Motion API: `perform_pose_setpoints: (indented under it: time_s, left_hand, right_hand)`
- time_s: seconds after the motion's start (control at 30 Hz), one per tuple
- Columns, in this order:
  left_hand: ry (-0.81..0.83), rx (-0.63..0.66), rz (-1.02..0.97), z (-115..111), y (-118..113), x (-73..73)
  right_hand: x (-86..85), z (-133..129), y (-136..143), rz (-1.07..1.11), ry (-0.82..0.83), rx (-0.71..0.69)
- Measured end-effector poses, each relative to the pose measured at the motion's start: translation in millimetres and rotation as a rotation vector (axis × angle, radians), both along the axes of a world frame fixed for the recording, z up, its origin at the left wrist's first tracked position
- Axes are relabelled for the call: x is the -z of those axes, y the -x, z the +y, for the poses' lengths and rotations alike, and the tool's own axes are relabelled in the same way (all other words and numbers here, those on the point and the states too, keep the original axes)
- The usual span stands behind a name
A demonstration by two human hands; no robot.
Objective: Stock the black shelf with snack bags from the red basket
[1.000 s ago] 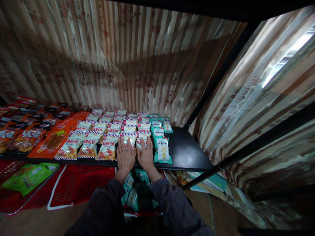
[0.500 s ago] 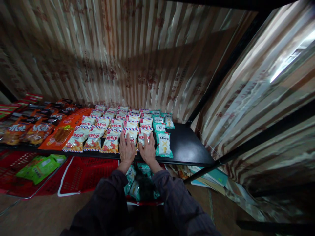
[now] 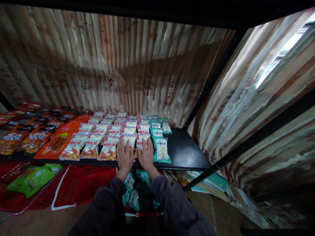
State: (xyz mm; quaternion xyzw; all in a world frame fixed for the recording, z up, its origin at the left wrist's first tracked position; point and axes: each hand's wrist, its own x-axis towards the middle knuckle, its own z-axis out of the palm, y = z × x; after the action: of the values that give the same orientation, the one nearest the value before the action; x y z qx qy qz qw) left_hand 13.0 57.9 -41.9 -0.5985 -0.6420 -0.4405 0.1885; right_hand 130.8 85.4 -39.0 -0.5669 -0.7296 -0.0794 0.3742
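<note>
My left hand lies with fingers stretched out over a white snack bag at the front of the black shelf. Beside it, my right hand rests, fingers extended, on the neighbouring snack bag with the same striped edge and red lettering. Both palms partly hide these two bags. More bags of this kind stand in rows to the left and behind. Just right of my right hand is a column of teal snack bags, the front one with a white middle.
Left on the shelf lie a large orange packet and several dark-and-orange bags. Below are a red basket, green packets and more teal bags. A slanting black post borders the right; a striped curtain hangs behind.
The view has tilted and shifted slightly, so the shelf sits lower in the picture. Both my hands stay flat on the same two bags, with little visible movement.
</note>
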Motion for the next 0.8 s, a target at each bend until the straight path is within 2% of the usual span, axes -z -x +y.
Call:
perform_pose_setpoints:
  time_s: [0.23,0.4,0.53,0.8]
  left_hand:
    - [0.018,0.103,0.121,-5,-3,-2.0]
    - [0.051,0.059,0.067,-4,-4,-4.4]
    - [0.059,0.059,0.044,-4,-5,-5.1]
    - [0.069,0.066,0.031,-4,-5,-5.2]
  right_hand:
    - [-11.5,6,-2,0.004,0.003,0.016]
    - [-28.0,19,1,0.004,0.101,-0.001]
    - [-39.0,29,7,0.029,0.182,0.059]
    - [-37.2,32,12,0.080,0.247,0.134]
